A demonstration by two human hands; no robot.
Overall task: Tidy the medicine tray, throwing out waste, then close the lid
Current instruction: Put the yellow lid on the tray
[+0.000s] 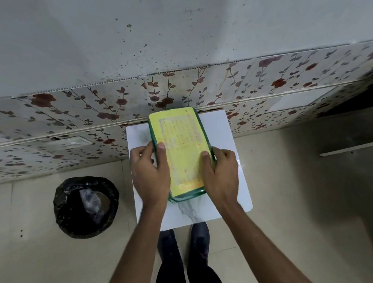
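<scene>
A green medicine tray (186, 197) with a yellow lid (181, 146) lies on a small white marble-patterned table (227, 160). The lid covers the tray, so its contents are hidden. My left hand (150, 175) grips the tray's left side, thumb resting on the lid. My right hand (221, 172) grips the right side, thumb also on the lid. Both hands press against the tray's near half.
A bin lined with a black bag (86, 206) stands on the floor left of the table, with crumpled clear plastic inside. A floral-tiled wall (67, 119) runs right behind the table. My dark shoes (184, 239) stand on beige floor below the table's near edge.
</scene>
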